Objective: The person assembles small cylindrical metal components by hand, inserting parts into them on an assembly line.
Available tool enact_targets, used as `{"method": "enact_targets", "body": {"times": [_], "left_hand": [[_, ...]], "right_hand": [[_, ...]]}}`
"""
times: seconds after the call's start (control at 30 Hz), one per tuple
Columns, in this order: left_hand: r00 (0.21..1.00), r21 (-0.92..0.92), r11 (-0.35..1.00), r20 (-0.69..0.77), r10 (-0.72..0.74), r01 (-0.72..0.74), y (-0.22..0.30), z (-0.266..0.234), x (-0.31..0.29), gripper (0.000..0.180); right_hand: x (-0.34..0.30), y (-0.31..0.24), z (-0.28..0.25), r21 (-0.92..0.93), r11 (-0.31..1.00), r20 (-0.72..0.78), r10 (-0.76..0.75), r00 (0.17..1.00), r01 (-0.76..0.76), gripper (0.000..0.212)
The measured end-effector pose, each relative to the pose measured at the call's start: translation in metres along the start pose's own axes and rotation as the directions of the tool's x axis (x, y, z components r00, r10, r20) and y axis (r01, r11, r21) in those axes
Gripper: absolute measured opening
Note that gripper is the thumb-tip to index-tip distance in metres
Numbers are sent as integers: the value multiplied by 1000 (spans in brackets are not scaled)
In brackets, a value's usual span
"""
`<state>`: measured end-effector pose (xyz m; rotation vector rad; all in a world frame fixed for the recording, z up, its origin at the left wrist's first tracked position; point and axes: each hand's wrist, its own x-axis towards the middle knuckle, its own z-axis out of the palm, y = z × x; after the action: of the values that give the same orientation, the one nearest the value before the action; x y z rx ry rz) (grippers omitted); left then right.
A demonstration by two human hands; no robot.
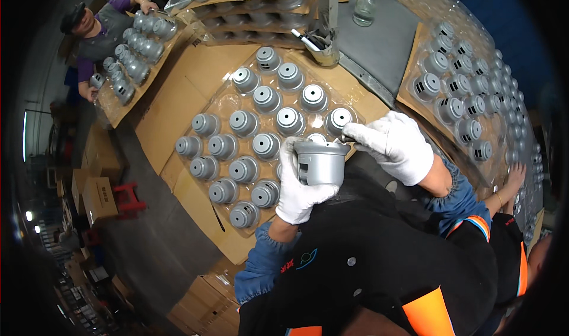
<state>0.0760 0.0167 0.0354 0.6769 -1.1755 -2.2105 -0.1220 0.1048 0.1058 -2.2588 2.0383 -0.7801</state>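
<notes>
My left hand (pixel 296 196), in a white glove, is wrapped round a silver-grey cup-shaped metal housing (pixel 326 167) with a flanged rim. The housing is tilted toward me, and a dark rectangular opening shows on its side. My right hand (pixel 403 149), also gloved in white, pinches a small dark tool (pixel 348 138) at the housing's upper rim; its kind is too small to make out. Behind both hands, several similar grey housings (pixel 243 122) sit in rows in a clear plastic tray (pixel 228 102) on brown cardboard (pixel 172 90). The held housing hides part of this tray.
At far left a person (pixel 98 33) carries a loaded tray of housings. Stacked trays (pixel 255 24) stand at the back. A pen cup (pixel 325 52) and a glass bottle (pixel 364 10) are beyond. More housings (pixel 456 87) fill the right side, where another person's hand (pixel 514 179) reaches in.
</notes>
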Motion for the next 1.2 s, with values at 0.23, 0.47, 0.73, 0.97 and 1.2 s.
{"method": "enact_targets", "body": {"times": [0.23, 0.47, 0.73, 0.97, 1.2], "left_hand": [[997, 102, 992, 18, 79, -80, -6, -4, 2, 104], [995, 161, 983, 73, 75, -86, -5, -6, 3, 106], [994, 292, 953, 88, 61, -85, -3, -8, 2, 105], [967, 590, 776, 30, 254, -222, -9, -10, 1, 98], [836, 768, 474, 140, 531, -430, -8, -8, 4, 86]], "right_hand": [[14, -7, -16, -160, 973, 70, -154, 986, 164, 22], [17, -3, -17, -214, 935, 168, -249, 954, 281, 20], [23, -6, -19, -304, 838, 232, -397, 888, 454, 21], [15, -2, -7, -188, 916, 284, -294, 912, 354, 12], [8, -12, 5, 294, 820, 430, 345, 834, -491, 37]]}}
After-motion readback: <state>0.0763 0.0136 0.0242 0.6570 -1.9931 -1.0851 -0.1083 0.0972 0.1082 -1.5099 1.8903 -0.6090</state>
